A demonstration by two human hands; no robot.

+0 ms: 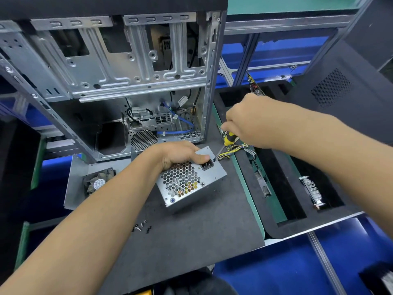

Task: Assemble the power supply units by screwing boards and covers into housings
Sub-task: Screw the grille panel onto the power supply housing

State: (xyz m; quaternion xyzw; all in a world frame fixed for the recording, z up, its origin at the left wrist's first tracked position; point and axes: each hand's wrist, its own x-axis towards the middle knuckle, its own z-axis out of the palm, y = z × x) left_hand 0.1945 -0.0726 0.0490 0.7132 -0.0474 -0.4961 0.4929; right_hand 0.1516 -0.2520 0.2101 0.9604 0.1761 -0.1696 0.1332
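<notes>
The left hand [178,153] grips the power supply housing [191,182] mid-bench [191,241], fingers curled over its top; the right hand [253,122] holds the yellow screwdriver [228,140], its tip at the housing's upper corner.

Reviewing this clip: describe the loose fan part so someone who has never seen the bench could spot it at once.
Start at the open computer case standing at the back of the dark mat. Just below its left corner lies a bent metal cover, left of the power supply housing. The fan sits on it: black, with a round white label.
</notes>
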